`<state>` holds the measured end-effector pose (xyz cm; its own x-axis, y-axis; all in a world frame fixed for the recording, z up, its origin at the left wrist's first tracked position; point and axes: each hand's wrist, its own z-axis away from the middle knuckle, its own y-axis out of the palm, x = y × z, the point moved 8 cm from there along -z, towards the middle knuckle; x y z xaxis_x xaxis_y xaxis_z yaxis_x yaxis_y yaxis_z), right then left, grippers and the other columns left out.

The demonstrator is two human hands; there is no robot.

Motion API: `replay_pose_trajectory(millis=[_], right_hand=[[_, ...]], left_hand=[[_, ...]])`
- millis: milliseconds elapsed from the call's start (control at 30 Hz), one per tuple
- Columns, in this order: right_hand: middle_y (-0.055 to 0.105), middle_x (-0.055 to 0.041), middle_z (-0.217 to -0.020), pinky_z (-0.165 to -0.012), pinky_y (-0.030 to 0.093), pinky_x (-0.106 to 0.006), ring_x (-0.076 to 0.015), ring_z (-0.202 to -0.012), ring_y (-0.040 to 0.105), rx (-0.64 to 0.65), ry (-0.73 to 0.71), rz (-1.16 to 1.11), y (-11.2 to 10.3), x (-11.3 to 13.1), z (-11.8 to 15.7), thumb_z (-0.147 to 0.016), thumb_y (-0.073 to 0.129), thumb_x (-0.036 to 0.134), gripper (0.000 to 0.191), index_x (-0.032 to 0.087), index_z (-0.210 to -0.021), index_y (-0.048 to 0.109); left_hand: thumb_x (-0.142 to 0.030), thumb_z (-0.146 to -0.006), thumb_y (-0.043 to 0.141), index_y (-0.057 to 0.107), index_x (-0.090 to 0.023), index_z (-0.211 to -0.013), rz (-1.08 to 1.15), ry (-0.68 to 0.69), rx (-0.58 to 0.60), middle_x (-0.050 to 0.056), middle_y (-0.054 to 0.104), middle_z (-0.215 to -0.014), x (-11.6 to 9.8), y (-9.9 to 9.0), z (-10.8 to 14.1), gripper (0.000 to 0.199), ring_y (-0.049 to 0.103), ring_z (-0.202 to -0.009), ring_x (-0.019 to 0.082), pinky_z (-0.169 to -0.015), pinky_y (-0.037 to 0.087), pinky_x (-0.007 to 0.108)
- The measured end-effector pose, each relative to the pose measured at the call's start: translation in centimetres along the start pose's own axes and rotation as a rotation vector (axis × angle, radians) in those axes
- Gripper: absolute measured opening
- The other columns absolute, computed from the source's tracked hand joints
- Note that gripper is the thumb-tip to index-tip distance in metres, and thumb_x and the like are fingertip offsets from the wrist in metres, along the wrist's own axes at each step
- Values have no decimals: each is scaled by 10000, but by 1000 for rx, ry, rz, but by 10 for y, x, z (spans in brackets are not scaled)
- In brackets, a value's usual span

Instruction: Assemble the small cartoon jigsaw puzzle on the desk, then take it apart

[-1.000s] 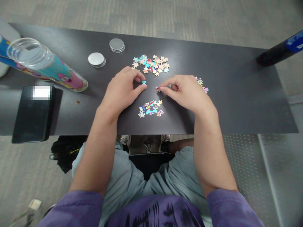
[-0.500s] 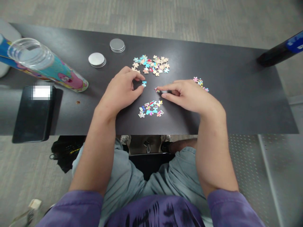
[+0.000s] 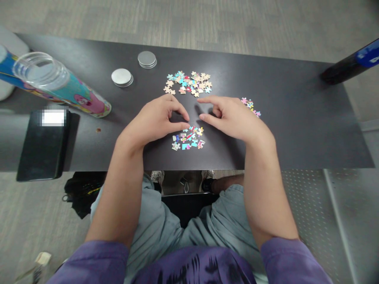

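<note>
My left hand (image 3: 160, 118) hovers at the upper left of a near group of jigsaw pieces (image 3: 194, 142). Its thumb and index finger are slightly apart, and the thumb tip is by the topmost pieces. No piece shows between those fingertips. Opposite it, my right hand (image 3: 229, 114) has its index finger stretched out and its thumb apart, holding nothing. A bigger jigsaw pile (image 3: 204, 82) lies beyond both hands, several pieces showing bare backs. Just past my right knuckles is a small cluster of pink and yellow jigsaw pieces (image 3: 250, 104), partly hidden by the hand.
Two low stacks of round discs, one white (image 3: 121, 77) and one grey (image 3: 147, 59), sit on the dark table (image 3: 296, 118). To the left are a clear-topped printed tube (image 3: 68, 88) and a black tablet-like slab (image 3: 43, 146). A dark bottle-like cylinder (image 3: 352, 65) stands far right.
My left hand has moved nearer to me, to the near group. The loose blue and the small pink pieces between my hands are gone from there. My right index finger has lifted away.
</note>
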<state>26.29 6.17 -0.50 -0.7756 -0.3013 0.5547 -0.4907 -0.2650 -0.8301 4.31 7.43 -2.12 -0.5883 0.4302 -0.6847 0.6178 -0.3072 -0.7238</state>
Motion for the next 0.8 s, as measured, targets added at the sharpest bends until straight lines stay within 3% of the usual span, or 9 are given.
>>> replay_pose_trajectory(millis=[100,167,300,400,467,567,800], right_hand=[[816,-47,-921,-971,597,-496,-351,-921,785,-64,33,25,3,-3,-9,-1225,826,356,624,249,-1838,791],[827,-61,-934,-994,612,-508,-369,-961,812,-82,30,34,6,-3,-14,-1240,820,371,596,248,-1823,810],[838,-62,-948,-983,611,-483,-344,-965,804,-66,9,24,7,-1,-15,-1244,848,434,457,266,-1662,923],[818,-42,-945,-972,580,-453,-304,-959,768,-52,-28,16,3,5,-11,-1216,839,309,333,257,-1512,981],[795,-44,-948,-966,564,-459,-301,-972,745,-51,-46,16,-1,9,-9,-1193,827,260,249,270,-1367,1005],[766,-59,-964,-955,549,-491,-318,-994,702,-42,-28,9,-3,10,-7,-1206,837,371,147,330,-1208,978],[734,-84,-1003,-934,481,-492,-297,-1003,641,-52,29,4,0,6,-10,-1208,856,427,156,275,-1176,872]], left_hand=[[-383,-965,1049,980,-285,-1171,24,5,-9,29,769,-1098,-1,0,0,238,679,-911,231,-962,609,402],[-373,-1027,988,957,-299,-1238,17,-50,-72,50,804,-1208,3,-5,0,226,683,-890,227,-970,636,415],[-295,-1064,911,896,-317,-1432,-75,-190,-215,100,788,-1501,19,-16,5,369,766,-1021,268,-1072,684,459],[-289,-1073,908,871,-301,-1512,-136,-236,-257,129,777,-1537,27,-20,9,440,818,-1223,334,-1150,684,469],[-298,-1082,916,886,-298,-1498,-150,-252,-264,138,772,-1533,28,-21,10,416,830,-1284,365,-1159,684,476],[-322,-1085,937,922,-320,-1424,-152,-257,-264,135,763,-1523,26,-20,10,339,830,-1316,392,-1128,689,484],[-293,-1073,927,944,-346,-1332,-124,-239,-252,93,801,-1414,21,-21,8,265,811,-1152,324,-1082,686,496]])
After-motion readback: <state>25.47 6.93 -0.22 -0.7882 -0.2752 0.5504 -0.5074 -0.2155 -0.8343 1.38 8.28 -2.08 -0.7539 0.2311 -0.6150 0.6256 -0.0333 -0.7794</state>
